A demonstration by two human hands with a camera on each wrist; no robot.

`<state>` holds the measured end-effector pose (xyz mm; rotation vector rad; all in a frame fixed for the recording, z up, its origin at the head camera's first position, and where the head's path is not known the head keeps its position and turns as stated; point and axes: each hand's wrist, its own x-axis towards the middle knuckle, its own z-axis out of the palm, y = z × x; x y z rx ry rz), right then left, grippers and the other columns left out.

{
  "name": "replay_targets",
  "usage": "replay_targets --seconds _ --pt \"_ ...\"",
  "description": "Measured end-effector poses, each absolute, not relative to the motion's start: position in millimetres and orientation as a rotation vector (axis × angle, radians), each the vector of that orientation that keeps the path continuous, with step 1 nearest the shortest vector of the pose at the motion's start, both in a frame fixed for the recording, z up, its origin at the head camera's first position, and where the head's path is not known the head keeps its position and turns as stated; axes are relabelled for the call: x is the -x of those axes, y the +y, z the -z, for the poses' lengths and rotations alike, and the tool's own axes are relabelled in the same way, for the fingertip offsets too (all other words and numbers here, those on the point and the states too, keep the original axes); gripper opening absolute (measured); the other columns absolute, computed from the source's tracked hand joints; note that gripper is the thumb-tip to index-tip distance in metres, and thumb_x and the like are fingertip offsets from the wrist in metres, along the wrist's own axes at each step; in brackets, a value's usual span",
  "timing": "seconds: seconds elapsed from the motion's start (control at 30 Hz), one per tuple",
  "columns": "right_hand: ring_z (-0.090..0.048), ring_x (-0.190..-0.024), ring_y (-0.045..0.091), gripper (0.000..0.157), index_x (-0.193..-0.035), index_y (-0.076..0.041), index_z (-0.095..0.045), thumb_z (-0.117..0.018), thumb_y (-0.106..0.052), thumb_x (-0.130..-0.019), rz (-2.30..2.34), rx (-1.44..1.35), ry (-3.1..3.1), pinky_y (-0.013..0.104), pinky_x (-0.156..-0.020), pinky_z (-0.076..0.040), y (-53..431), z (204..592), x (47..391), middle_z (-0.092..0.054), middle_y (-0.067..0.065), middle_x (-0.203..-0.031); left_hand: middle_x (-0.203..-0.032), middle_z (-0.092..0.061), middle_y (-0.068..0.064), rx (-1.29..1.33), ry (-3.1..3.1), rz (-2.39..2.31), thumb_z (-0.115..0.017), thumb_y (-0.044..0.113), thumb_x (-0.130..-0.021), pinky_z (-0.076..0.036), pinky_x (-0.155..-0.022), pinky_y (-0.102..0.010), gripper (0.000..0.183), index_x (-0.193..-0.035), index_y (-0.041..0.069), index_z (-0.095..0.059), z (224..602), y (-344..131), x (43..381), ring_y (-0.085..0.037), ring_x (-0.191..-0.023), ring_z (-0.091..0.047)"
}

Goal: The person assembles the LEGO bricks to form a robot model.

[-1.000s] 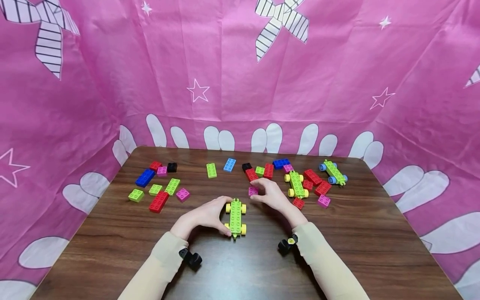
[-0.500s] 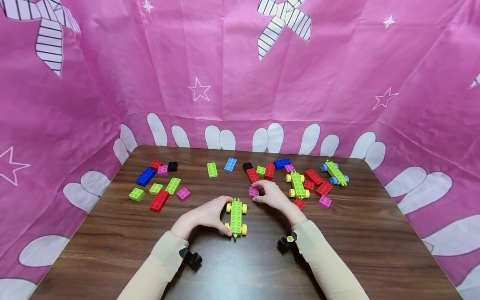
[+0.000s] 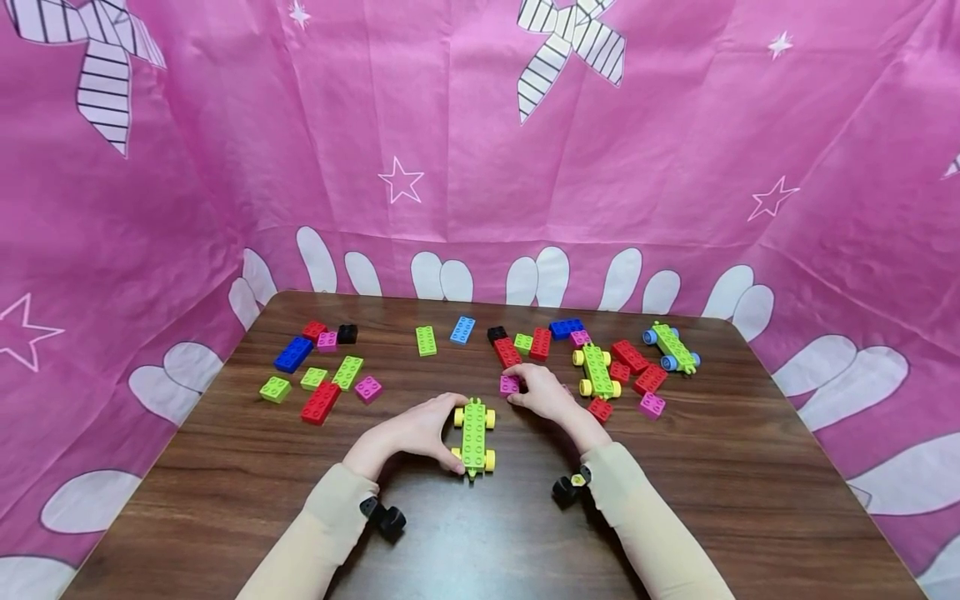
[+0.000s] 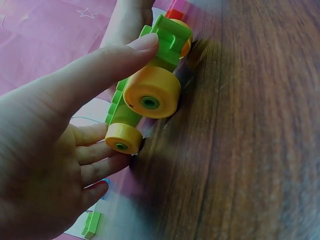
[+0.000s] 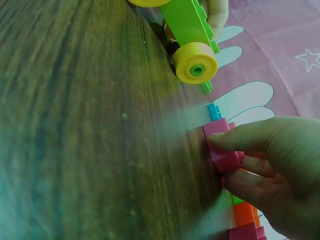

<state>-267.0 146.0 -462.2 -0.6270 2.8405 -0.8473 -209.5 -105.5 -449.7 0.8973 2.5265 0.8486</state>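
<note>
the green car base (image 3: 473, 437) with yellow wheels stands upright on the desk (image 3: 712, 475), between the two sleeves. the left hand (image 3: 417, 428) holds it from its left side, thumb and fingers spread about as wide as the base is long: the thumb rests on its near end, the fingers reach its far end. the left sleeve (image 3: 318, 533) slants in toward the base from near left of it. the right sleeve (image 3: 652, 529) passes to the right of the base, and the right hand (image 3: 546, 394), just beyond and right of it, pinches a pink brick (image 3: 509, 385) nearly closed between thumb and fingers.

farther right of the base and beyond it are a second car base (image 3: 597, 371), also yellow-wheeled, and a blue-wheeled car base (image 3: 671, 346). a red brick (image 3: 320, 402) lies to its left.

any marking on the studs is too small to read. the left hand partly covers the base's left wheels; some right fingertips are hidden behind the pink brick. another pink piece (image 3: 566, 388) barely shows past the right hand. in the right wrist view the top edge cuts off the base.
</note>
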Motion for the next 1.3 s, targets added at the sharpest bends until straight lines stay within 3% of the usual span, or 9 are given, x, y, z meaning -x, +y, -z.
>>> replay_targets --seconds 1.3 --pt "-0.062 -0.107 0.021 0.036 -0.117 -0.009 -0.066 -0.076 -0.018 -0.083 1.201 0.877 2.747 0.042 -0.093 -0.051 118 441 220 -0.067 0.005 -0.113 -0.137 -0.048 -0.013 -0.873 2.520 -0.856 -0.087 0.041 -0.065 -0.039 -0.107 -0.042 0.095 -0.138 0.001 -0.040 446 -105 208 -0.025 -0.128 -0.046"
